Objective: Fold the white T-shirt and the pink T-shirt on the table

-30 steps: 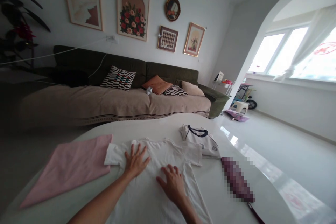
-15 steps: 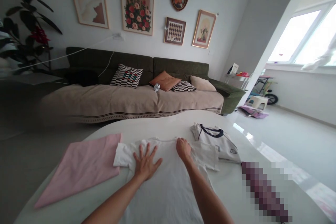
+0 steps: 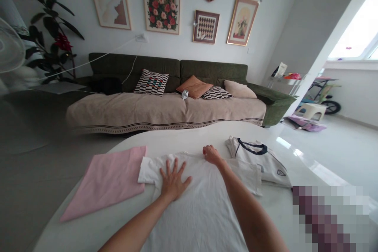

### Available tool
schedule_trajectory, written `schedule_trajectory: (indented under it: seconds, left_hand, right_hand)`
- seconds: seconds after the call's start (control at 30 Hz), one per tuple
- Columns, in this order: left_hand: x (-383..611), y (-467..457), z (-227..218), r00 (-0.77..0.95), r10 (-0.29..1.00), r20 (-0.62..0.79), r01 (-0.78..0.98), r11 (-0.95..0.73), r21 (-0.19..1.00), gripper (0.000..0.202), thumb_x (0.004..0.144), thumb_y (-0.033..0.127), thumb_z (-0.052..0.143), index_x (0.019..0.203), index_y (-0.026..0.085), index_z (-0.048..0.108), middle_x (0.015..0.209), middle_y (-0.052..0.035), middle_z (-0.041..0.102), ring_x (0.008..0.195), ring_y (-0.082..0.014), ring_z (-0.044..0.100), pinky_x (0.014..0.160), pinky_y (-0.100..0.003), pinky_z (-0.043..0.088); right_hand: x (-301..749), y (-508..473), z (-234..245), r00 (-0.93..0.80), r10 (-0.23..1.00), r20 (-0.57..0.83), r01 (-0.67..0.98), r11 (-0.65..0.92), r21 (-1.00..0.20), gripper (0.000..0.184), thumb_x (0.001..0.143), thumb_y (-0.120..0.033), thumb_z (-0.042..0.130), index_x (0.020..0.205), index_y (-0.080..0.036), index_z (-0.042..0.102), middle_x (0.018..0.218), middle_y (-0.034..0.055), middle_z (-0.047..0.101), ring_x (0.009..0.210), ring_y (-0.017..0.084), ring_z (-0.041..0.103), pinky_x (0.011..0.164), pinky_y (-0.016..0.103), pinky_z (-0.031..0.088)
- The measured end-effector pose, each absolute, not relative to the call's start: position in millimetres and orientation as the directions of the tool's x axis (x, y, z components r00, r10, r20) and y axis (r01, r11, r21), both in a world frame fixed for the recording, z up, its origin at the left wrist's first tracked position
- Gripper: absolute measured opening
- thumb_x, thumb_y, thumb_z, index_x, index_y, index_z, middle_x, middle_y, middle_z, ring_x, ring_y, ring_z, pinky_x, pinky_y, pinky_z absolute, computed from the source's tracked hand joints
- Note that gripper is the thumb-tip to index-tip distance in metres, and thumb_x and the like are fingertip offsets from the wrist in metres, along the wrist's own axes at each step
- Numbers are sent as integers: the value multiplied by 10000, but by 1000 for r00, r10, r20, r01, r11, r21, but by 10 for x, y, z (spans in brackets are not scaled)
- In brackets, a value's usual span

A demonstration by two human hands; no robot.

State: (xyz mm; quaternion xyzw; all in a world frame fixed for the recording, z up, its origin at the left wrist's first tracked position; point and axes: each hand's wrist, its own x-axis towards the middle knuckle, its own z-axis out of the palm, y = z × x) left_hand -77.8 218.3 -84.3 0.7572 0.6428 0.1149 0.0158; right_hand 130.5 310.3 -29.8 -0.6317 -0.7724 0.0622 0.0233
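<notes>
Left grip (image 3: pixel 173 184) spread flat on white shirt (image 3: pixel 201 208), right grip (image 3: pixel 211 154) curled at neckline (image 3: pixel 193 155), hold unclear, red item (image 3: pixel 293 76) on rack (image 3: pixel 287 81)

Dark green sofa (image 3: pixel 212 70) along white wall (image 3: pixel 168 49); beige cover (image 3: pixel 138 111) over seat. Cushions, left to right: checked cushion (image 3: pixel 152 82), orange cushion (image 3: pixel 194 86), black-and-white cushion (image 3: pixel 217 93), cream cushion (image 3: pixel 240 89). Five frames (image 3: pixel 162 12) above. Far left: leafy plant (image 3: pixel 51 26), fan (image 3: pixel 11 47). Right: pale stool (image 3: pixel 311 108) on floor (image 3: pixel 351 145).

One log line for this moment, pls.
left hand: spread on white T-shirt; right hand: curled at its top edge, grip unclear; pink cloth: left of T-shirt; dark-collared shirt: right of it
</notes>
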Motion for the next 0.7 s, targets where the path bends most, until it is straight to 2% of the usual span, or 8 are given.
schedule_trajectory:
  seconds: [0.17, 0.3, 0.43, 0.53, 0.6, 0.7]
  left_hand:
    - [-773, 2188, -867, 144, 978, 150, 969, -170, 177, 678, 766, 718, 197, 1366, 402, 174, 1484, -7, 132, 1324, -388, -14, 964, -657, 19]
    - [-773, 2189, -881, 140, 978, 157, 969, -168, 183, 677, 766, 716, 204, 1366, 402, 175, 1484, -2, 131, 1324, -386, -20, 967, -658, 8]
    - [-775, 2181, -864, 140, 979, 149, 967, -167, 193, 667, 775, 703, 212, 1367, 402, 165, 1486, 5, 118, 1327, -378, -25, 974, -653, 11]
    - [-771, 2166, -823, 139, 982, 128, 966, -163, 199, 662, 781, 691, 221, 1370, 396, 159, 1488, 6, 110, 1327, -375, -27, 977, -651, 17]
    - [-768, 2155, -792, 140, 983, 116, 965, -162, 205, 662, 783, 684, 229, 1372, 389, 161, 1487, 5, 113, 1327, -378, -26, 979, -650, 24]
    - [-763, 2143, -761, 135, 985, 107, 965, -155, 209, 660, 786, 679, 231, 1373, 384, 172, 1486, 5, 117, 1326, -382, -22, 984, -644, 35]
  right_hand:
    - [1220, 3129, -300, -191, 978, -84, 971, 176, -159, 291, 843, -356, 525, 1054, -157, 541, 1086, 55, 553, 977, 187, 536, 829, 409, 450]
    - [1073, 3140, -333, -154, 986, -57, 973, 141, -182, 286, 843, -365, 521, 1040, -160, 550, 1092, 54, 554, 1006, 194, 522, 869, 433, 419]
    - [948, 3116, -393, -56, 998, 19, 979, 58, -197, 251, 853, -357, 499, 995, -161, 565, 1042, 43, 570, 1006, 197, 514, 894, 452, 377]
    - [862, 3051, -436, 23, 993, 113, 979, 0, -204, 206, 874, -289, 441, 997, -178, 564, 1053, 70, 573, 1065, 229, 464, 944, 504, 277]
    - [772, 2986, -459, 50, 983, 179, 977, -12, -212, 243, 887, -250, 384, 1062, -184, 538, 1129, 110, 543, 1119, 250, 413, 972, 522, 202]
    - [571, 2871, -512, -2, 973, 233, 972, 57, -229, 322, 907, -223, 287, 1151, -186, 495, 1236, 118, 487, 1168, 222, 379, 1002, 431, 198]
